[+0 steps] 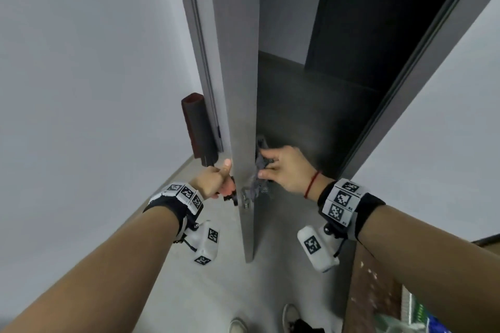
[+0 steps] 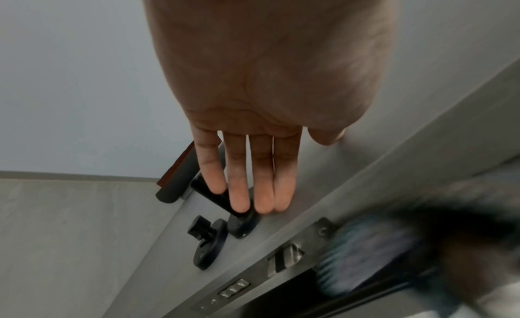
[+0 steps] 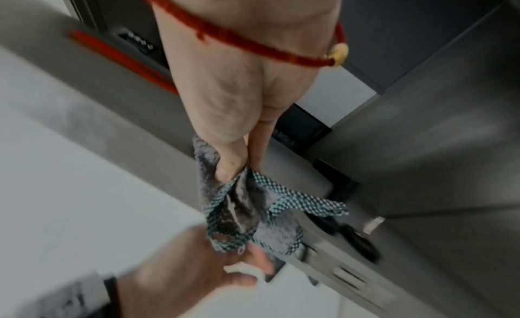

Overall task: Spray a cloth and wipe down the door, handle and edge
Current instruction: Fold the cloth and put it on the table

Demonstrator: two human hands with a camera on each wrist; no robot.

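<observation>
From the head view, a grey door [image 1: 238, 67] is seen edge-on, standing open between the two arms. The left hand [image 1: 216, 182] is laid against the door's left face beside the black handle [image 1: 230, 197], thumb up along the edge. The right hand [image 1: 286, 167] is on the other side, its fingers closed on a crumpled grey cloth [image 1: 261, 173] that is pressed against the door edge just above the metal latch plate [image 1: 245, 199]. A dark roll [image 1: 198, 127] is seen leaning by the frame on the left. In the left wrist view, the left hand's fingers [image 2: 261, 185] are straight and held together, their tips resting on the black lever handle [image 2: 214, 196] and on the door face beside it; a thumb-turn knob [image 2: 206, 231] sits just below, and the latch plate [image 2: 281, 262] runs along the edge, with the cloth [image 2: 363, 254] blurred against it. In the right wrist view, the cloth [image 3: 247, 213], grey with a checked border, is pinched between thumb and fingers [image 3: 229, 165] and hangs over the door edge; a red cord [image 3: 253, 44] circles the wrist.
</observation>
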